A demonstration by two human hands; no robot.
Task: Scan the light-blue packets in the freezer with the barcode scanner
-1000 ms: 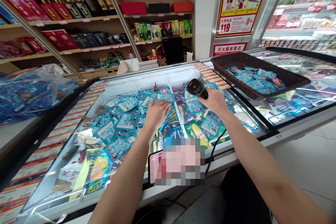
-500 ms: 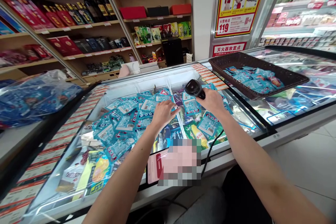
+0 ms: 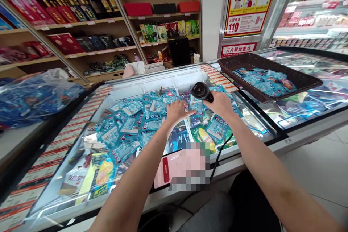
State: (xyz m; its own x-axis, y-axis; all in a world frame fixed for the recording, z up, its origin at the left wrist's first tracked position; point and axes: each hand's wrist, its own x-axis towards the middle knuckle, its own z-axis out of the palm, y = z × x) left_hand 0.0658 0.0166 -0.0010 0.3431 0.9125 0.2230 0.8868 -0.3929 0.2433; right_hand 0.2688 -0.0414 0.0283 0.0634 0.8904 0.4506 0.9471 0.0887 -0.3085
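Observation:
My right hand (image 3: 221, 106) is wrapped round the handle of a black barcode scanner (image 3: 200, 90). The scanner's head hangs over the glass top of a chest freezer. To its left, my left hand (image 3: 177, 111) reaches over the glass with fingers and thumb apart. Its thumb is by a blue packet (image 3: 198, 108) lying below the scanner; whether they touch I cannot tell. Many similar blue packets (image 3: 131, 125) with printed barcodes lie in a loose pile left of my left hand. Another blue packet (image 3: 217, 128) rests below my right wrist.
A brown woven basket (image 3: 272, 58) with blue packets stands at the right. A pink-screened phone (image 3: 160, 177), partly blurred out, lies at the freezer's front edge. The scanner's black cable (image 3: 219, 152) runs down beside it. A clear bag of blue goods (image 3: 38, 98) sits at the left.
My left hand has moved slightly right and forward, closer to the packet below the scanner. My right hand keeps the scanner in nearly the same place.

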